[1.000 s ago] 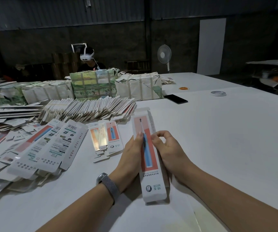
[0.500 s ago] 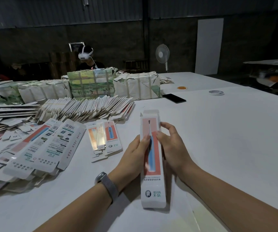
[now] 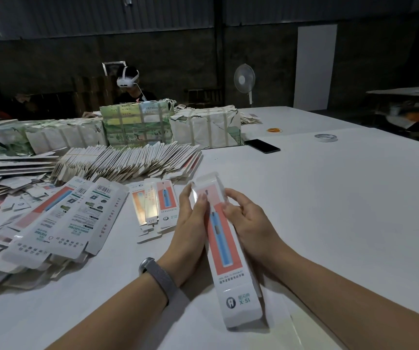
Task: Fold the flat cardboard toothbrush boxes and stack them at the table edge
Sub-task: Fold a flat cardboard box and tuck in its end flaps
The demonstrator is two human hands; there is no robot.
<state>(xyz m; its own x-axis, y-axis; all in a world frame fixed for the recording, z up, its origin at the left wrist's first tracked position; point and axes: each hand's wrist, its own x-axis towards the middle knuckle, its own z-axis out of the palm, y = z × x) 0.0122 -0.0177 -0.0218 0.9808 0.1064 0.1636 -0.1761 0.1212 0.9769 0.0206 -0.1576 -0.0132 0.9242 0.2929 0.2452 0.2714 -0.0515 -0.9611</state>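
Observation:
A long white toothbrush box (image 3: 224,251) with a red panel and a blue brush picture is held between both hands above the white table (image 3: 342,210), its far end tilted left. My left hand (image 3: 190,223) grips its left side, thumb lying across the top face. My right hand (image 3: 247,223) grips the right side with curled fingers. An end flap sticks out at the far end. Flat unfolded boxes (image 3: 59,218) lie in a loose pile to the left. Two small flat boxes (image 3: 155,205) lie just left of my left hand.
A fanned row of flat box blanks (image 3: 127,162) and wrapped bundles (image 3: 137,125) stand behind the pile. A black phone (image 3: 262,146), a tape roll (image 3: 325,137) and an orange ring (image 3: 274,130) lie farther back. Another person with a headset (image 3: 128,84) sits across the table.
The box has been lifted and turned, its far end swinging left and its near end coming closer to me. Both hands stayed on its sides, the left thumb sliding over the top face.

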